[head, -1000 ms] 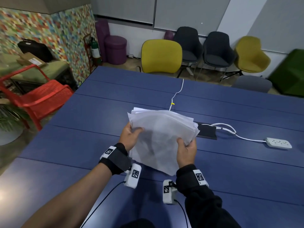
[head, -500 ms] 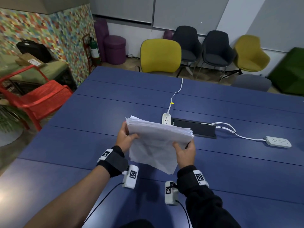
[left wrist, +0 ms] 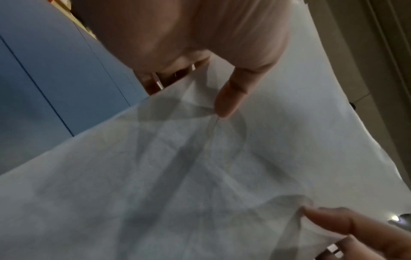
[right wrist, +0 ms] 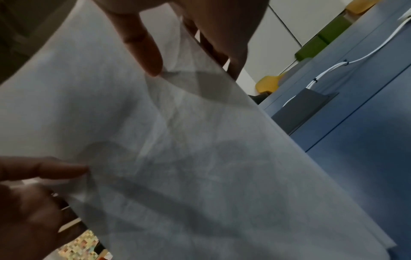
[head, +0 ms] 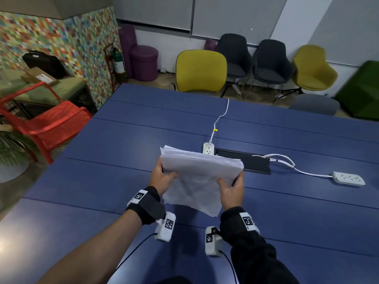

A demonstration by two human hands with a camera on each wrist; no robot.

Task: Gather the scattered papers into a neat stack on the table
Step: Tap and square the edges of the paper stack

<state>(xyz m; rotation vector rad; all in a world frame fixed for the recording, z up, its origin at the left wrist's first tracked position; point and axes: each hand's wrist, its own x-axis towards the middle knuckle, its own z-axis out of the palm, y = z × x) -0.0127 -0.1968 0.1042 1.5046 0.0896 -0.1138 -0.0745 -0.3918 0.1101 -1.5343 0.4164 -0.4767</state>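
Observation:
A thick stack of white papers (head: 196, 177) is held upright above the blue table (head: 123, 140), its top edges nearly level. My left hand (head: 163, 178) grips the stack's left side, thumb on the near face. My right hand (head: 231, 189) grips the right side the same way. In the left wrist view the left thumb (left wrist: 235, 95) presses on the paper (left wrist: 200, 176). In the right wrist view the right thumb (right wrist: 144, 49) lies on the sheet (right wrist: 177, 158), fingers behind it. The stack's lower corner hangs loose towards me.
A white power strip (head: 208, 148) and a black cable box (head: 246, 161) lie just beyond the papers. A second power strip (head: 348, 178) sits at the right on a white cord. Chairs stand past the table's far edge, and a red chair (head: 47, 124) at the left.
Both hands have dropped the stack lower and tipped it more upright. The sheets' top edges have come closer together, uncovering the near power strip.

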